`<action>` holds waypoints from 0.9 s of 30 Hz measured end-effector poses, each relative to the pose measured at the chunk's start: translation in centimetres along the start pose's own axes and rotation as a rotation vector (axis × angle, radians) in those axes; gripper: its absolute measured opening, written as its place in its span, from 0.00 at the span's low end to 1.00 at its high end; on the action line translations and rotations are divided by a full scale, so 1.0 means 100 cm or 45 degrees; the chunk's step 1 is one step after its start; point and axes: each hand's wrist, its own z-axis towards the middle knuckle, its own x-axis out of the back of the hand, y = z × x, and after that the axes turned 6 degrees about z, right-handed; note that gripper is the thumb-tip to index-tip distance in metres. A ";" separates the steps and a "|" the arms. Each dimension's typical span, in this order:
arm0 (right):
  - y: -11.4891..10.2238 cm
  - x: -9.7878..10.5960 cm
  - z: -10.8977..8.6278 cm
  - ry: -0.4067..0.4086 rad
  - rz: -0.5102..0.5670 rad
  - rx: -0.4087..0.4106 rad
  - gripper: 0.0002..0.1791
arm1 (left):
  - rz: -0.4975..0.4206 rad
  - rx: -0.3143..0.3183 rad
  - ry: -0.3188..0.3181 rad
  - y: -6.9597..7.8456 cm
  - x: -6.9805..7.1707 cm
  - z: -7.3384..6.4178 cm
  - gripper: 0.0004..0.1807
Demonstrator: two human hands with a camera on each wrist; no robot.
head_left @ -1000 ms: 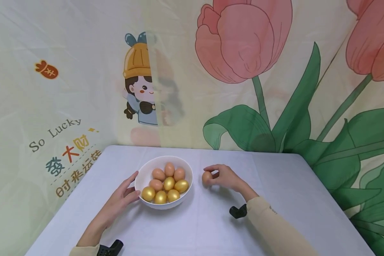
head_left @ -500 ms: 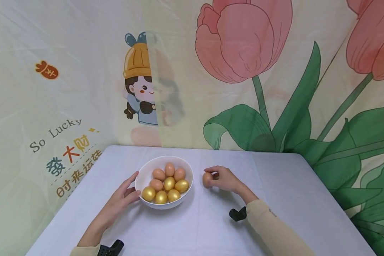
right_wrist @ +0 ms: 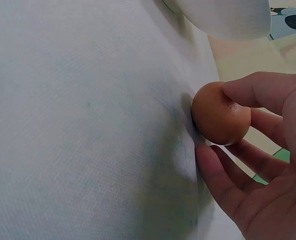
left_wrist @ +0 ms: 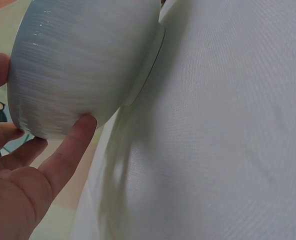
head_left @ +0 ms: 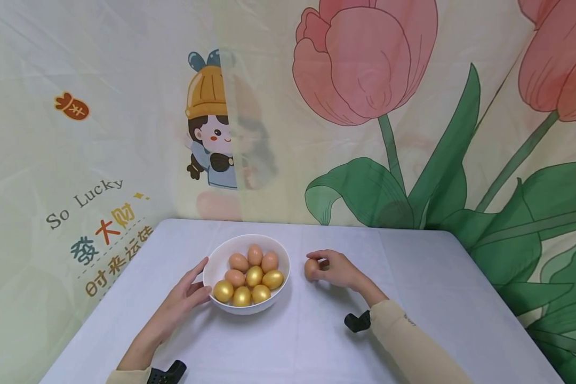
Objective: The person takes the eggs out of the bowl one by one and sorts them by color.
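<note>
A white bowl [head_left: 213, 271] holds several brown eggs [head_left: 238, 261] and several gold eggs [head_left: 241, 296]. My left hand [head_left: 180, 296] touches the bowl's left side with extended fingers and thumb; in the left wrist view, fingertips [left_wrist: 83, 125] lie against the outer wall [left_wrist: 83, 65]. To the right of the bowl, my right hand [head_left: 338, 268] pinches a single brown egg [head_left: 310, 269] between thumb and fingers. In the right wrist view, that egg [right_wrist: 219, 114] sits at the tabletop, its far side partly hidden by the fingers.
A white cloth [head_left: 288, 346] covers the table. Behind it hangs a printed backdrop [head_left: 278, 106] with tulips, a cartoon figure and lettering. A black wrist device [head_left: 357, 320] sits under the right wrist, another [head_left: 168, 372] at the left sleeve.
Since one second ago the right hand has shifted very slightly, with the egg in its grip. The left hand and the bowl hold their places.
</note>
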 end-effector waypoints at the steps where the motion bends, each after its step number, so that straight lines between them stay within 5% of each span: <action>1: 0.000 0.000 0.000 -0.005 0.001 0.000 0.28 | 0.002 0.000 0.001 0.000 0.000 0.000 0.46; 19: -0.006 0.015 -0.009 -0.043 -0.038 0.016 0.35 | 0.006 0.007 0.003 0.001 0.000 -0.001 0.46; 27: -0.026 0.028 -0.014 -0.023 -0.083 0.177 0.31 | 0.010 0.002 0.004 0.000 0.000 -0.001 0.46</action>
